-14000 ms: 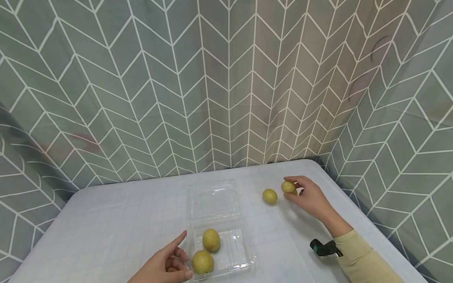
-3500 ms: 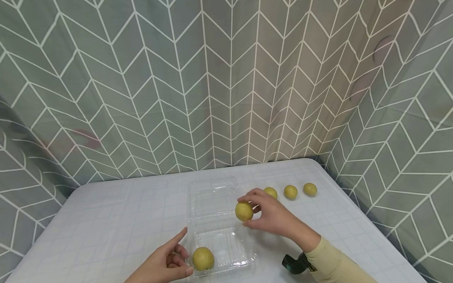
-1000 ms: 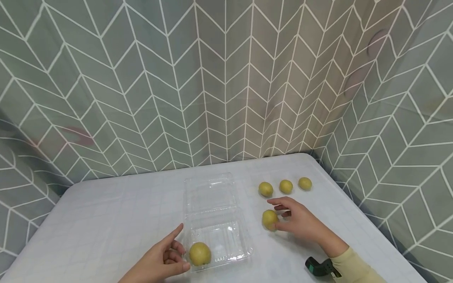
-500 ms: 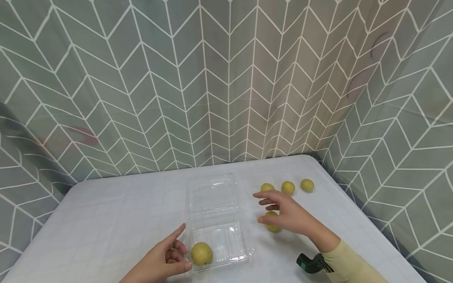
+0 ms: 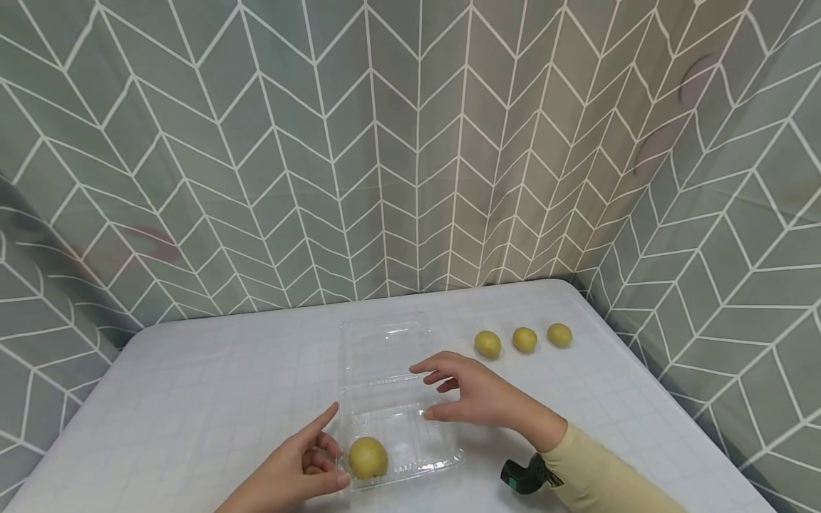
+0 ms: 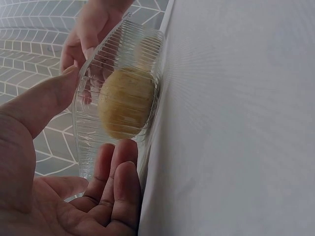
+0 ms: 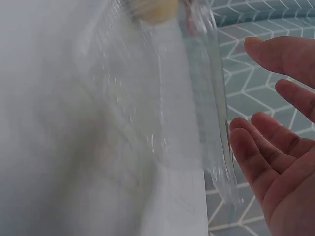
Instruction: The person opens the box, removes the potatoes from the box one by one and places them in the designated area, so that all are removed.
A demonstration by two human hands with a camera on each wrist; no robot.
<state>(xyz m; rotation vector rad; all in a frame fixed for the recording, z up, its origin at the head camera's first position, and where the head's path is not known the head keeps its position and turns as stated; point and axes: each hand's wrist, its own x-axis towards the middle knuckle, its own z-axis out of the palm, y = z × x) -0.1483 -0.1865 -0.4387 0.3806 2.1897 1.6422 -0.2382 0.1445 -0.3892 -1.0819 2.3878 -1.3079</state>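
Observation:
A yellow lemon [image 5: 368, 457] sits in the front-left corner of an open clear plastic clamshell container [image 5: 417, 445]. My left hand [image 5: 291, 463] is at the container's left side, its index finger extended and other fingers loosely bent. In the left wrist view, the thumb tip [image 6: 71, 73] meets the container's rim, and the lemon [image 6: 125, 103] shows through the ribbed wall. My right hand [image 5: 477, 392] hovers over the container's right side, fingers spread and holding nothing. Behind that hand, the spot where another lemon lay is hidden.
Three lemons [image 5: 524, 340] lie in a row on the white-clothed table [image 5: 224, 385], at the back right. The container's lid [image 5: 387, 349] lies folded back behind its base. A patterned curtain [image 5: 410, 178] hangs behind the table. A black wrist device [image 5: 526, 475] is at my right sleeve.
My right hand carried a lemon from the container rightward, set it on the table before the row, let go, and moved back left over the container. My left hand stayed at the container.

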